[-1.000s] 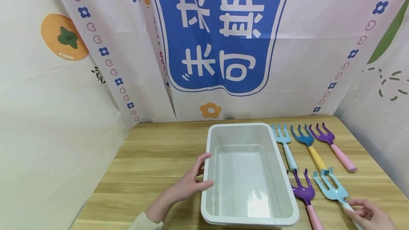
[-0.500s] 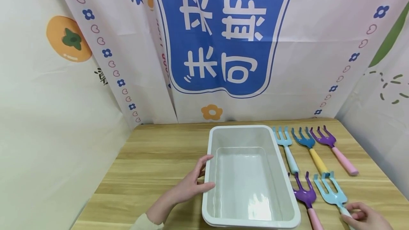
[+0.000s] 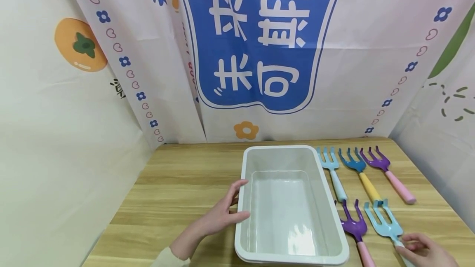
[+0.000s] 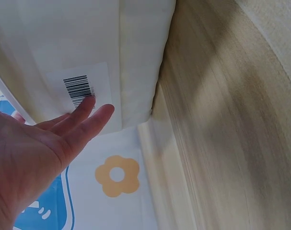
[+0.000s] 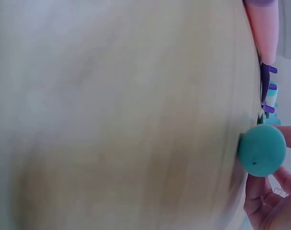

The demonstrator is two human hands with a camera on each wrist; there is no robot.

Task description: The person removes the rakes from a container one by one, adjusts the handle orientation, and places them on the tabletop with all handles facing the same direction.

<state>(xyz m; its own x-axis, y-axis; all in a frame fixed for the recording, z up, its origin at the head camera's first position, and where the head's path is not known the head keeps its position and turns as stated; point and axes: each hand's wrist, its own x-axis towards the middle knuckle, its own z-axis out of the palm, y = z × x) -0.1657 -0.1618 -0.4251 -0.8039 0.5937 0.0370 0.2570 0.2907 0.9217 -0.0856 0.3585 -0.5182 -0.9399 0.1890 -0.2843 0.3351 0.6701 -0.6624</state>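
A white rectangular plastic bin (image 3: 282,213) stands on the table. My left hand (image 3: 220,213) holds its left rim: thumb and index finger lie over the edge, while other fingers (image 4: 85,127) touch the outer wall by a barcode label. At the lower right, my right hand (image 3: 426,250) pinches the handle of a light-blue hand fork (image 3: 387,228). That handle's rounded teal end (image 5: 262,151) faces the right wrist camera, and the fork appears to lie on the table. Beside it lies a purple hand fork (image 3: 354,226) with a pink handle.
Along the back right lie another light-blue hand fork (image 3: 335,180), a blue one with a yellow handle (image 3: 369,184) and a purple one with a pink handle (image 3: 398,184). Printed cloth (image 3: 185,127) hangs behind the wooden table (image 3: 178,184). Pale sheets stand at both sides.
The view has shifted slightly. My right hand has moved a little left along the light-blue fork's handle, closer to its head. The left hand stays on the bin.
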